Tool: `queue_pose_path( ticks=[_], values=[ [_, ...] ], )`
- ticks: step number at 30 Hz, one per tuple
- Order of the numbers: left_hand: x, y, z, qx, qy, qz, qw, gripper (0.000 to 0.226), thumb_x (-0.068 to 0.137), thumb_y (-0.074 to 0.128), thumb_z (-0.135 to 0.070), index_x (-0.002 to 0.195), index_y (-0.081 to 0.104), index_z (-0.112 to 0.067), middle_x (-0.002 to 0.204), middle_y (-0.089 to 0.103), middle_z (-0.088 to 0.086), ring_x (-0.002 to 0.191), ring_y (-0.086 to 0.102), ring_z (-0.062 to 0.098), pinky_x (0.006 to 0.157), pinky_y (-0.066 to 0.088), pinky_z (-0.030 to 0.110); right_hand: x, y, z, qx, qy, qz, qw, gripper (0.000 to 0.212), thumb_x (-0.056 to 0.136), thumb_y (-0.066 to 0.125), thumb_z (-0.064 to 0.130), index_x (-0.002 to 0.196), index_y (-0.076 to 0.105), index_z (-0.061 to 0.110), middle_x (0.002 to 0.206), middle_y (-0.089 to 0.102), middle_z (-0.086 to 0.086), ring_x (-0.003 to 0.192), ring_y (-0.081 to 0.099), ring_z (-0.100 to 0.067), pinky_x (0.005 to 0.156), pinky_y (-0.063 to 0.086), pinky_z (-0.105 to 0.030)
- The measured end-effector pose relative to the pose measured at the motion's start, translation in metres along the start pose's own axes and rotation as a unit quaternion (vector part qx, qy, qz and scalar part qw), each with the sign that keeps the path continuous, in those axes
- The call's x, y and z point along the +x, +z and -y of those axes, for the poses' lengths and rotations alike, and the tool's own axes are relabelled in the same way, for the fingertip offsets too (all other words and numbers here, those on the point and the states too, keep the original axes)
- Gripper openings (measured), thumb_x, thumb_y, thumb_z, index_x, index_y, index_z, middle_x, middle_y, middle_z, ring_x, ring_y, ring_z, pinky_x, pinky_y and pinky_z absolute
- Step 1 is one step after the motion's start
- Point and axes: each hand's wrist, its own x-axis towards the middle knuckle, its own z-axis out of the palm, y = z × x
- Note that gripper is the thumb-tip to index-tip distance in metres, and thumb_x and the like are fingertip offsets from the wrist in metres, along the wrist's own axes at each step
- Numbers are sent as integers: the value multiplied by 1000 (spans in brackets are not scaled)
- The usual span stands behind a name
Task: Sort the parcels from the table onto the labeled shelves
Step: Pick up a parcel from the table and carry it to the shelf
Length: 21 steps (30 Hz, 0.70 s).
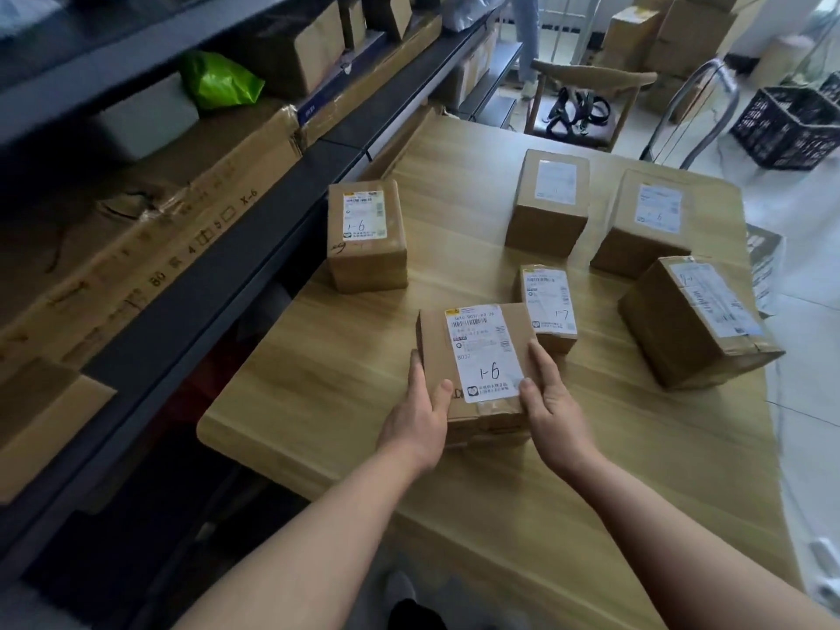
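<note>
Head cam, looking down at a wooden bench (522, 484) with six cardboard parcels on it. Nearest one is the flat parcel (477, 370), which I'll call the 1-6 box since its white label has "1-6" handwritten big, with barcodes above and "B037" printed small. Both hands are on it: left hand (420, 418) pressed against its left side with the thumb lying on top, right hand (552, 402) clamped on the right side, thumb on the label's corner. So it's gripped between the two palms, fingers curled round the edges. Whether it's lifted or sitting on the bench, I can't tell.

The other five:
- a tall box (366, 236) over by the shelf side, also marked "1-6" by hand
- a slim box (547, 306) just behind the held one, touching or nearly so, marked "1-7"
- two back boxes, one left (547, 202) and one right (645, 222) — labels too blurry to read properly
- a big box (695, 320) at the right, turned at an angle, writing not legible

Left of the bench runs a dark metal shelf (236, 247). It holds a long flat carton (150, 247) printed with "X-6" and some digits, one green bag (220, 79), and more brown boxes further along. At the back there's one wooden chair (586, 84) with black straps on the seat, and one black crate (791, 125) on the floor at right.
</note>
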Motion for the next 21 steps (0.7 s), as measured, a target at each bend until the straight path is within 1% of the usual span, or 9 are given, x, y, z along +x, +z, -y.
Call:
queue_pose_path(
  ticks=[2, 4, 7, 9, 12, 15, 19, 21],
  values=[
    [1, 2, -1, -10, -4, 0, 1000, 66, 102, 32, -49, 155, -5, -36, 151, 44, 3, 131, 48, 30, 107, 38, 38, 2, -2, -1, -9, -2, 6, 1000, 56, 101, 41, 30, 150, 18, 44, 151, 38, 10, 132, 45, -20, 100, 37, -33],
    [1, 3, -6, -14, -26, -1, 1000, 65, 101, 32, -50, 155, -3, -37, 151, 44, 3, 132, 47, 30, 108, 37, 38, 3, -4, -1, -10, 1, 19, 1000, 56, 101, 41, 32, 150, 16, 46, 152, 38, 9, 132, 45, -23, 102, 37, -35],
    [-4, 4, -13, -39, -65, -22, 997, 63, 101, 34, -49, 155, 2, -38, 151, 43, 1, 133, 45, 31, 109, 36, 36, 2, -8, -1, 4, -4, 45, 999, 55, 101, 41, 36, 148, 16, 50, 151, 39, 10, 131, 46, -25, 101, 38, -37],
    [-17, 8, -13, -56, -85, -39, 994, 64, 100, 36, -49, 155, 4, -38, 151, 43, -1, 132, 45, 31, 109, 36, 38, 0, -13, -4, 3, -11, 74, 997, 55, 101, 41, 37, 147, 16, 53, 150, 41, 10, 130, 48, -26, 100, 39, -38],
    [-53, 22, -8, -85, -111, -77, 987, 64, 100, 37, -48, 155, 4, -38, 149, 46, -2, 130, 47, 30, 109, 37, 40, -14, -23, -9, -6, -37, 129, 991, 55, 100, 42, 38, 145, 16, 56, 148, 44, 10, 128, 49, -25, 99, 40, -37],
    [-84, 32, 2, -109, -132, -101, 980, 63, 102, 37, -46, 155, 5, -38, 148, 47, -2, 130, 48, 28, 109, 38, 40, -33, -24, -15, -32, -66, 158, 985, 55, 100, 41, 40, 146, 15, 56, 149, 42, 13, 129, 49, -24, 99, 40, -35],
    [-140, 50, 17, -162, -168, -144, 962, 61, 102, 37, -46, 155, 8, -39, 151, 42, -2, 134, 44, 26, 112, 34, 41, -64, -22, -25, -71, -122, 207, 968, 55, 100, 41, 40, 148, 15, 51, 151, 38, 14, 133, 45, -21, 99, 37, -32],
    [-168, 57, 26, -179, -190, -179, 949, 59, 101, 38, -46, 154, 13, -39, 149, 45, -2, 133, 45, 25, 112, 35, 40, -80, -17, -24, -78, -139, 231, 960, 54, 100, 41, 40, 147, 17, 51, 151, 38, 14, 133, 45, -21, 98, 36, -31]
  ],
)
